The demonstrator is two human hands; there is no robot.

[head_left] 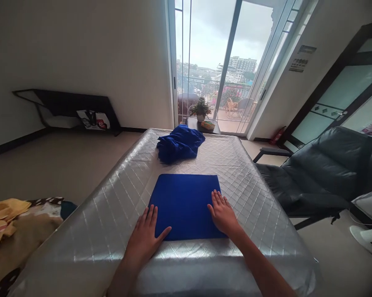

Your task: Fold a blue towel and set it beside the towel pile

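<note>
A blue cloth folded into a flat rectangle point(186, 198) lies on the silver quilted table point(117, 194). My left hand point(145, 236) rests flat at the cloth's near left corner, fingers stretched out, thumb on the cloth. My right hand point(223, 212) lies flat on the cloth's near right edge, fingers spread and pointing away from me. Neither hand holds anything. Further back on the table sits a crumpled pile of blue cloth point(178, 144).
A black leather armchair point(325, 173) stands right of the table. Yellow and patterned fabric point(9, 227) lies at the left. Beyond the far edge are a small side table with a potted plant point(200, 109) and glass balcony doors point(223, 62). A white fan base point(368, 239) is at far right.
</note>
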